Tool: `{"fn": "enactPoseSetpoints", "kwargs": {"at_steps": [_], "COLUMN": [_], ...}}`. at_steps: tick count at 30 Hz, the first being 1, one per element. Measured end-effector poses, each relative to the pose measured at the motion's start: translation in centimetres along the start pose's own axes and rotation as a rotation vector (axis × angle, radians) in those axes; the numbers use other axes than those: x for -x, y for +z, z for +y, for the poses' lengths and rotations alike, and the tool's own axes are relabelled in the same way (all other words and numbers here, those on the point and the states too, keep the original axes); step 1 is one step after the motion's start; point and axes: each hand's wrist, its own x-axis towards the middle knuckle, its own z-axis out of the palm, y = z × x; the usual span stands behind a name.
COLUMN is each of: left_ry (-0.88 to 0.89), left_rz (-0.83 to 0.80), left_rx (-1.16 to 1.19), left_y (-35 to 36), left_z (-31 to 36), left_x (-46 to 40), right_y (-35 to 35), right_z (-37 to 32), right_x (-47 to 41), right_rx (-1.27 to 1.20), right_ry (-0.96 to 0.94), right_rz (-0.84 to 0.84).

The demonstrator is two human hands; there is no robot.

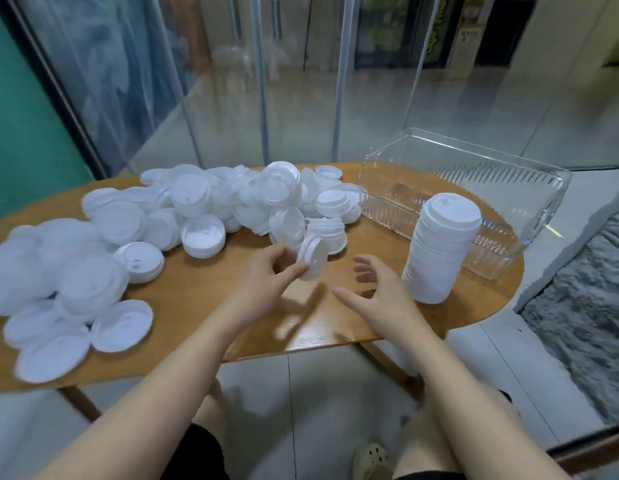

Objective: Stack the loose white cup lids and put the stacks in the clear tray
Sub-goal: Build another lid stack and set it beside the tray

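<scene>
One tall stack of lids (441, 251) stands upright on the wooden table (204, 299), its long axis vertical and leaning slightly, just in front of the clear tray (474, 174), which lies with its long side running back and to the right. Many loose lids (211, 202) sprawl left of the tray, those at the far left edge blurred and hard to count. Left of the stack, the left hand (270, 275) pinches a single lid (313, 258) tilted on edge between thumb and fingertips, while the right hand (377, 296) hovers beside the stack with fingers spread and loosely bent, holding nothing.
</scene>
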Motion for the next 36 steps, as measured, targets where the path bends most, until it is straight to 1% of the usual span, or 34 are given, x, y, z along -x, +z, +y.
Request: {"fn": "enactPoseSetpoints", "kwargs": {"at_steps": [2, 4, 5, 6, 7, 9, 10, 12, 14, 17, 20, 23, 29, 31, 36], "left_ry": [-0.156, -0.267, -0.305, -0.329, -0.337, -0.293, -0.234, -0.119, -0.115, -0.177, -0.129, -0.113, -0.115, -0.103, -0.087], "left_rz": [-0.028, -0.01, 0.013, 0.036, 0.056, 0.1, 0.121, 0.141, 0.11, 0.01, -0.044, -0.058, -0.064, -0.059, -0.051], "left_rx": [0.118, 0.175, 0.181, 0.178, 0.165, 0.073, -0.024, -0.249, -0.385, -0.406, -0.481, -0.444, -0.423, -0.436, -0.445], "left_y": [-1.2, -2.0, -2.2, -2.4, -2.5, -2.5, -2.6, -2.8, -3.1, -3.4, -3.2, -3.5, -3.6, -3.5, -3.5], "left_z": [-1.3, -2.9, -3.4, -3.9, -4.2, -4.6, -5.1, -6.0, -6.4, -6.3, -6.4, -6.6, -6.8, -6.8, -6.7], "left_x": [1.4, 1.8, 1.7, 1.6, 1.6, 1.5, 1.6, 1.8, 1.9, 1.8, 1.5, 1.3, 1.4, 1.4, 1.7], "right_y": [1.7, 2.7, 2.9, 3.1, 2.9, 2.6, 2.7, 3.0, 3.5, 3.8, 4.3, 4.8, 4.7, 4.2, 3.7], "right_z": [-0.4, 0.0, 0.2, 0.6, 0.9, 1.8, 2.0, 2.4, 2.3, 2.0, 2.4, 2.8, 1.9, 1.6, 2.1], "right_x": [-1.1, -2.8, -3.8, -4.9, -5.8, -8.2, -9.2, -10.6, -11.6, -13.1, -14.6, -15.4, -14.1, -12.9, -9.3], "right_rx": [0.013, 0.069, 0.097, 0.127, 0.157, 0.224, 0.257, 0.3, 0.317, 0.281, 0.287, 0.323, 0.209, 0.209, 0.237], "right_ry": [-0.034, -0.062, -0.087, -0.132, -0.188, -0.272, -0.28, -0.255, -0.211, -0.07, 0.035, 0.07, 0.06, 0.028, -0.011], "right_rz": [-0.076, -0.131, -0.127, -0.085, 0.004, 0.203, 0.26, 0.298, 0.296, 0.31, 0.301, 0.305, 0.298, 0.294, 0.219]}}
